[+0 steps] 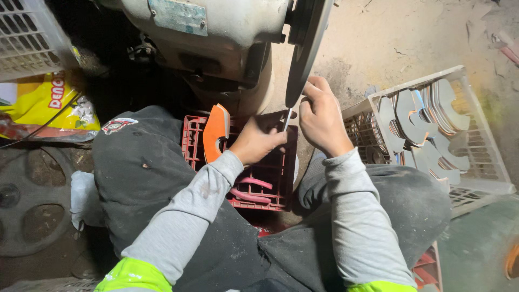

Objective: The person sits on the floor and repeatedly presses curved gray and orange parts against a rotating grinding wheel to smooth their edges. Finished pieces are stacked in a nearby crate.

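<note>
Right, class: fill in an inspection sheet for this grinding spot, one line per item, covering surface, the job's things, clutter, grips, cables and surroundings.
Surface: dusty concrete floor, cracked.
Job's things: thin flat metal piece held edge-on under the grinding wheel.
Clutter: red crate with an orange curved piece; white crate of grey curved blanks; yellow bag.
Grips: left hand and right hand both pinch the piece.
Cables: one thin dark cable across the bag.
Surroundings: grinder motor housing above the knees.
</note>
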